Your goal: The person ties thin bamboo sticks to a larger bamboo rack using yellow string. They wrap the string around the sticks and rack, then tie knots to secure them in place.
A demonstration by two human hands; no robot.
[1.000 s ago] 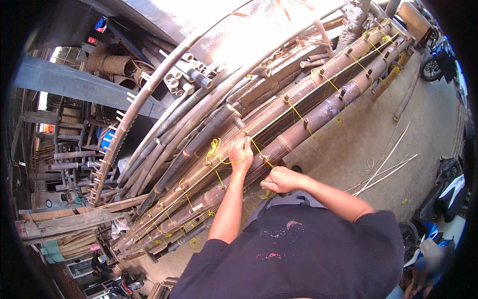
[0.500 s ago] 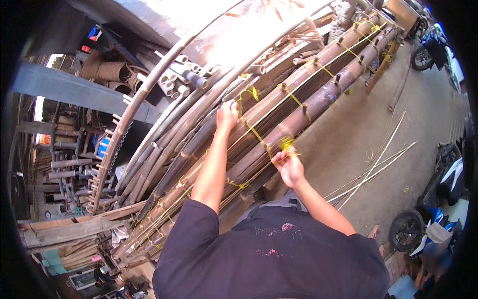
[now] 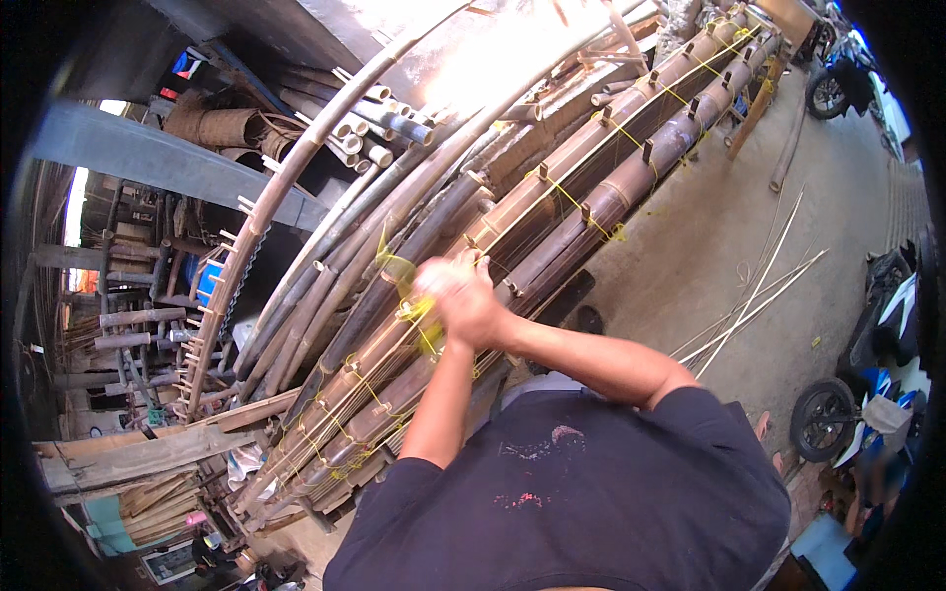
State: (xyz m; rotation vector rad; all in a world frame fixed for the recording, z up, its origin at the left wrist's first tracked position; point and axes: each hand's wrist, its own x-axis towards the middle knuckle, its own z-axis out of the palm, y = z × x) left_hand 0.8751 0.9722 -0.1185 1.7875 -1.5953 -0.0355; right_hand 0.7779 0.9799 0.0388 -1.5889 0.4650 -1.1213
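Note:
My two hands are together over the bamboo rack, forearms crossing close and fingers smeared by motion. My left hand (image 3: pixel 475 317) is partly merged with the other and its fingers are hidden. My right hand (image 3: pixel 440 288) has reached across to the left, by a blurred bundle of yellow cord (image 3: pixel 428 333) that appears gripped in it. A loose yellow strand (image 3: pixel 393 264) sticks out beyond the hands. Beneath them run long split bamboo poles (image 3: pixel 567 187) with short upright pegs, lashed by yellow cord. A darker bamboo pole (image 3: pixel 616 197) lies parallel on the near side.
More bamboo poles (image 3: pixel 379 251) are stacked beyond the rack. A curved pole with pegs (image 3: pixel 258 212) rises at left. Thin bamboo strips (image 3: pixel 754 310) lie on the concrete floor (image 3: pixel 709 246) at right, where motorbikes (image 3: pixel 828 419) stand. A plank (image 3: pixel 148 448) is at lower left.
My right hand has swung left with the yellow cord to meet my left hand, which has moved down slightly. The rack sits a little lower and further left in view.

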